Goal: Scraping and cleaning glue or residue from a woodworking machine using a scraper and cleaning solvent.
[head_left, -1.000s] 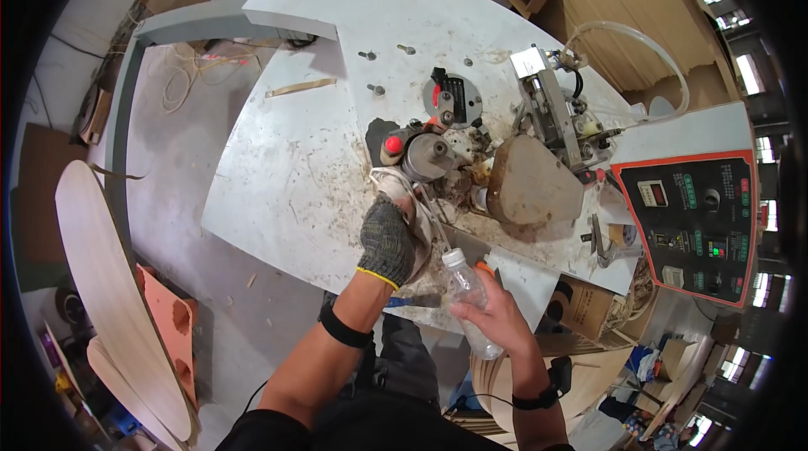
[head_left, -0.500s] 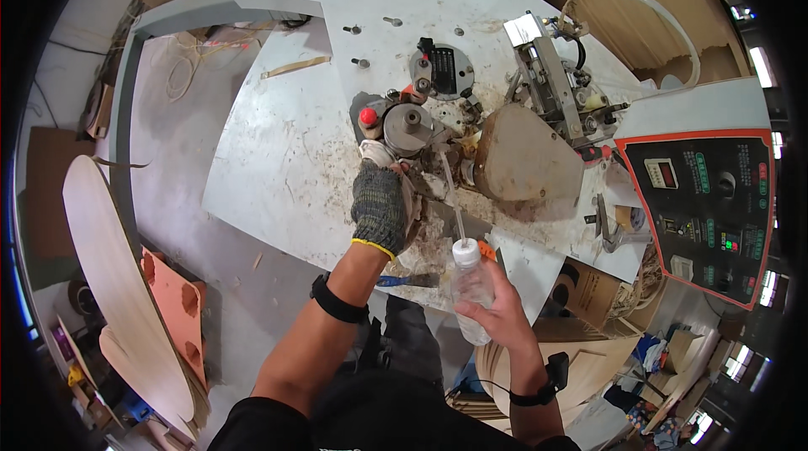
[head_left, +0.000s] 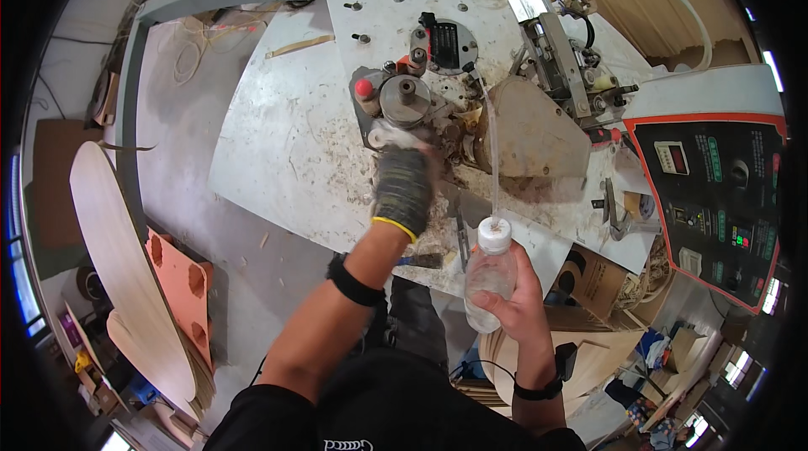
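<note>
My left hand (head_left: 402,192), in a dark knit glove with a yellow cuff, is closed on a whitish rag (head_left: 394,136). It presses the rag against the near side of a round metal roller (head_left: 405,100) on the machine; the fingertips are blurred and partly hidden. A red knob (head_left: 364,87) stands just left of the roller. My bare right hand (head_left: 523,295) is wrapped round a clear plastic bottle (head_left: 490,276) with a white cap. From that cap a long thin clear tube (head_left: 494,152) rises, passing in front of a brown-stained metal cover (head_left: 539,131).
A control panel (head_left: 711,207) with a red border stands at the right. Behind the cover sits a metal slide assembly (head_left: 551,55). A brush (head_left: 421,261) lies by the front edge of the stained white table (head_left: 261,148). Curved wooden boards (head_left: 126,266) lean at the left.
My left hand has shifted right with the rag, near the roller. My right hand has carried the bottle to the right, and its tube now crosses in front of the metal cover.
</note>
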The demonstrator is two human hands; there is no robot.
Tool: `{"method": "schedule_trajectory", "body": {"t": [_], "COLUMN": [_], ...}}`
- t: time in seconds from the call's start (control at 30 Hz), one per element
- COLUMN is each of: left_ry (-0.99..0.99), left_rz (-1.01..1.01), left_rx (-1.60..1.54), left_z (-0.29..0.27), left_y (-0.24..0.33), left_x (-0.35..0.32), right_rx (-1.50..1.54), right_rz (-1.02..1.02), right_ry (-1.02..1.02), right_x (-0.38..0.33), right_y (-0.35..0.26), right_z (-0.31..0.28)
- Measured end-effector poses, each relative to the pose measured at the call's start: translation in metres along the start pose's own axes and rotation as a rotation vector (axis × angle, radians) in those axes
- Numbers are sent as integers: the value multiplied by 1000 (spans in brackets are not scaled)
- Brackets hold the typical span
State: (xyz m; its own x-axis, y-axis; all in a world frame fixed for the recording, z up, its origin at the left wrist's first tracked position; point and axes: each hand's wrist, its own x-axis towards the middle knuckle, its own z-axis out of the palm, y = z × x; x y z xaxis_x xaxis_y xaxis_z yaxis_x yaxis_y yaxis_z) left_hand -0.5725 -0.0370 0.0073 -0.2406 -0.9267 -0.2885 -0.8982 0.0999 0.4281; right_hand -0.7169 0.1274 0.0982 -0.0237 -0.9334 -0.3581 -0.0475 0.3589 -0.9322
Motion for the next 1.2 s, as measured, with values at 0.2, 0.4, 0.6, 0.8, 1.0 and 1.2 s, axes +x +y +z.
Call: {"method": "schedule_trajectory", "body": {"t": [0.2, 0.4, 0.6, 0.8, 1.0, 1.2], "left_ry": [478, 302, 364, 322, 370, 114], "left_rz": [-150, -587, -271, -526, -141, -402], "left_rx": [-1438, -768, -1136, -1307, -812, -853], "left_z": [-5, -24, 28, 28, 45, 27], "left_y": [16, -2, -22, -2, -35, -35], "left_x": [-37, -21, 8, 13, 10, 12], "right_rx": [16, 205, 83, 201, 246, 295], "right_rz": [-56, -81, -82, 25, 8, 1], "right_ry": [130, 83, 129, 156, 157, 167], "right_x": [-28, -43, -49, -54, -57, -57], "right_y": [-33, -26, -24, -26, -26, -29], "right_z": [-16, -25, -28, -32, -32, -35]}}
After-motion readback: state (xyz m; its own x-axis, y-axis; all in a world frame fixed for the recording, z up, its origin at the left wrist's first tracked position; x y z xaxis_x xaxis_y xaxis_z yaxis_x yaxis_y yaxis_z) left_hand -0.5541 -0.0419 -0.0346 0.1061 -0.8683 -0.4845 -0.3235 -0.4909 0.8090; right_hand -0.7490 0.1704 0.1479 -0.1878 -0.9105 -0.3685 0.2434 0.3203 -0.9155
